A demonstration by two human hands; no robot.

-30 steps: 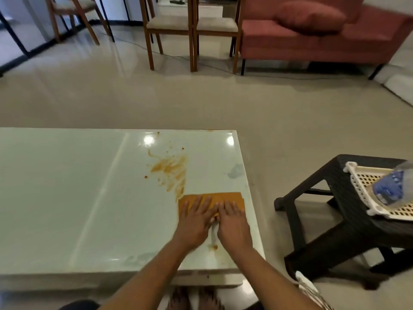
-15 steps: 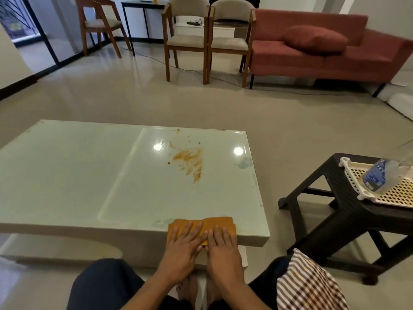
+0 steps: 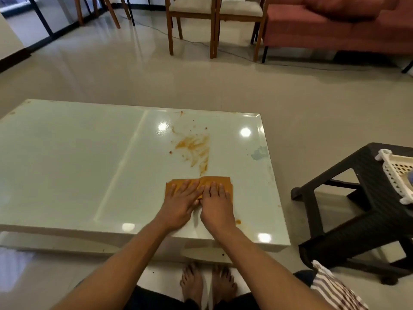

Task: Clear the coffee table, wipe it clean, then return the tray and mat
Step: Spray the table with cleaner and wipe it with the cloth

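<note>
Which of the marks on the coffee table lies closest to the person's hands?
The small orange spot by the right hand near the front edge; the big smear lies beyond the cloth.

Bare forearms, bare feet (image 3: 207, 285), dark trousers (image 3: 156, 298), brown-and-white striped cloth (image 3: 335, 287) at the right hip

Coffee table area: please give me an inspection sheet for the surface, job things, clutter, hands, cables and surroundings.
Surface: coffee table glossy, with orange-brown smears beyond the cloth and a small spot near the front edge.
Job's things: orange cloth flat on the table; white tray on the black stool.
Clutter: striped fabric at lower right.
Hands: left hand and right hand press flat on the cloth, side by side.
Cables: one cable on the floor under the chairs.
Surroundings: wooden chairs, red sofa, tiled floor.
</note>
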